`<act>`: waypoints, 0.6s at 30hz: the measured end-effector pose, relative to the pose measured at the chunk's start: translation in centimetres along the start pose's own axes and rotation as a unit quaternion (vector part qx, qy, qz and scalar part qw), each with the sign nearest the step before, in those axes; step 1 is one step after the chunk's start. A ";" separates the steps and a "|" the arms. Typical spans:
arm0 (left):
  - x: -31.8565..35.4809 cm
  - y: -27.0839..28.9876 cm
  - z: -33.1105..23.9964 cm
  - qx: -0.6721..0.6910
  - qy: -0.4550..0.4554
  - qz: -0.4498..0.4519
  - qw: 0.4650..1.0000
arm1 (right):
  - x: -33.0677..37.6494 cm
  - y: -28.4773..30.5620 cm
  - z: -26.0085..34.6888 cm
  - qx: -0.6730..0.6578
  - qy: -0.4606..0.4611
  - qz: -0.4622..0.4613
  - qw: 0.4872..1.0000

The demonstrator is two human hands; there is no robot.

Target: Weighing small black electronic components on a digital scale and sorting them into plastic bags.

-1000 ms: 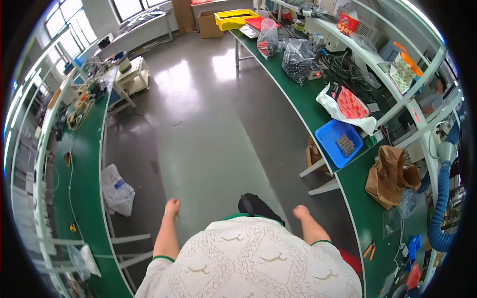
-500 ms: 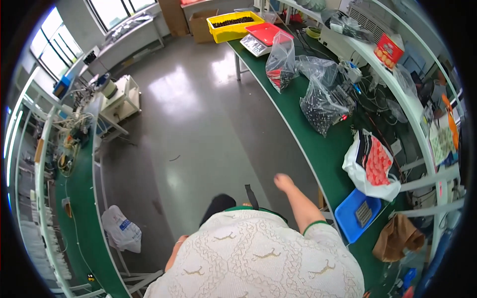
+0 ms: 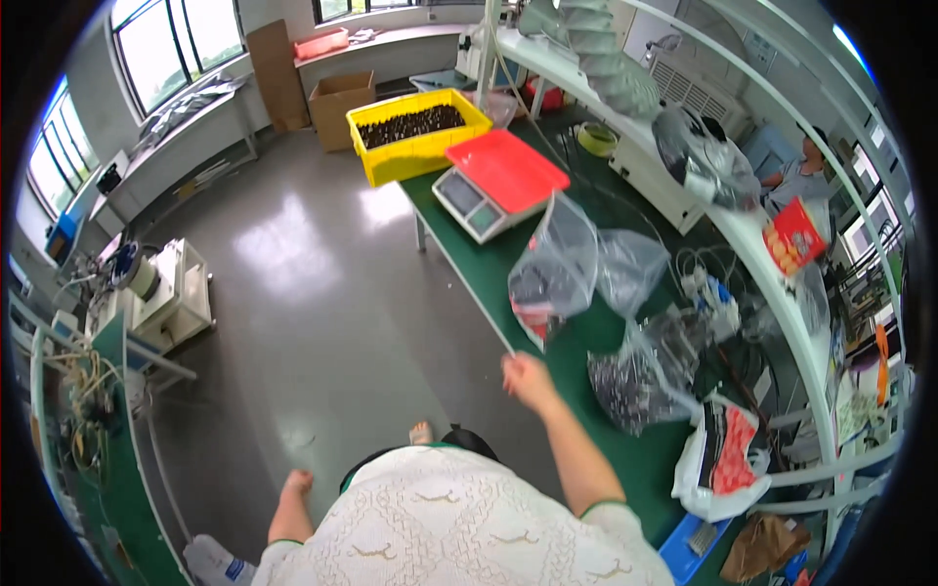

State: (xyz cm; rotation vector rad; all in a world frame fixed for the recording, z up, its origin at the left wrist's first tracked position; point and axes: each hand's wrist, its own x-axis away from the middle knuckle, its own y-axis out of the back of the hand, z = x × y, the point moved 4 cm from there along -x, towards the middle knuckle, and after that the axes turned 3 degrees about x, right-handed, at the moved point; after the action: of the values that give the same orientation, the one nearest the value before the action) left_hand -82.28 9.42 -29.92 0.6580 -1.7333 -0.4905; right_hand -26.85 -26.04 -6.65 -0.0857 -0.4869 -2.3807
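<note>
My right hand (image 3: 529, 380) is beside the long edge of the green-topped bench (image 3: 464, 275), its fingers curled in with nothing seen in them. Low on the left, my left hand (image 3: 298, 481) hangs over the floor; its fingers are too small and blurred to make out. Closest ahead of my right hand lies a clear plastic bag (image 3: 555, 269) with dark and red contents. Beyond it stands a white weighing scale (image 3: 475, 207) with a red tray (image 3: 508, 168) on top. A yellow bin (image 3: 415, 154) full of small dark pieces sits at the bench's far end.
On the bench's right are a bag of black parts (image 3: 635, 386), a white-and-red bag (image 3: 728, 464), a blue tray (image 3: 692, 547) and a brown paper bag (image 3: 765, 547). A white wheeled cart (image 3: 168, 303) stands at left. Another person (image 3: 803, 171) is beyond the shelf.
I have moved forward along the bench, so the scale and yellow bin are closer. My right hand has swung forward to the bench edge, and my left hand has come into view.
</note>
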 end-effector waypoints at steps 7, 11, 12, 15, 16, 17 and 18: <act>-8.1 15.6 -44.9 0.060 -0.327 -0.122 0.935 | 0.8 -6.2 -18.5 0.157 -0.182 -0.026 0.970; -7.6 16.4 -63.9 0.138 -0.433 -0.094 0.886 | -5.1 -5.2 -21.7 0.350 -0.207 0.154 0.900; -7.9 17.0 -66.2 0.115 -0.432 -0.097 0.889 | -6.2 -5.0 -21.0 0.313 -0.267 0.129 0.902; -13.6 20.6 -73.9 0.112 -0.545 -0.151 0.817 | -9.6 -6.8 -25.6 0.069 -0.348 -0.005 0.935; -13.5 22.3 -76.9 0.119 -0.540 -0.151 0.820 | -9.9 -7.1 -24.1 0.069 -0.359 -0.018 0.931; -13.4 24.4 -80.4 0.125 -0.534 -0.149 0.823 | -10.3 -7.5 -22.5 0.078 -0.365 -0.021 0.928; -14.1 26.3 -83.2 0.170 -0.560 -0.144 0.798 | -11.2 -7.8 -21.3 0.089 -0.363 -0.015 0.927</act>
State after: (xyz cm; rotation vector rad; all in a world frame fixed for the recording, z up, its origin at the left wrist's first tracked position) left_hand -3.85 39.59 -2.57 0.9983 -2.9136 -0.9029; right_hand -22.01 -21.45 -31.02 -0.9028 -1.0446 -2.2624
